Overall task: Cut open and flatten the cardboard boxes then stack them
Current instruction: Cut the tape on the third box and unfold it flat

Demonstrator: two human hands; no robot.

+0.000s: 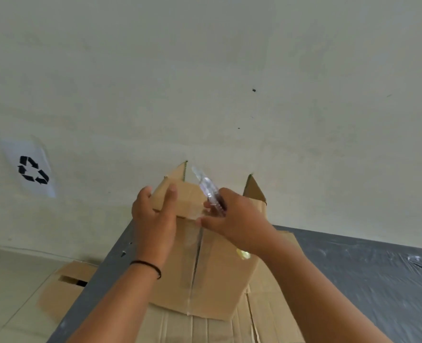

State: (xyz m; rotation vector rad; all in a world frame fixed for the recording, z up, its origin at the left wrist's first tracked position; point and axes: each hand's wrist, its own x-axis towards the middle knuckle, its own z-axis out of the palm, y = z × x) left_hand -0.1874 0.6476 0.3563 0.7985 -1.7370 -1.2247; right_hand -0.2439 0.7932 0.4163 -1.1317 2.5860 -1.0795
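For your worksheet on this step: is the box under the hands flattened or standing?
Standing. The box rises from the flat cardboard, its taped seam facing the camera, flaps up behind.

Soft even daylight, slight blur, wide-angle edge distortion.

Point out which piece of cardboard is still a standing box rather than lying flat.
The box under both hands: left hand grips its top edge. It stands on flattened cardboard; another flat piece lies on the floor, left.
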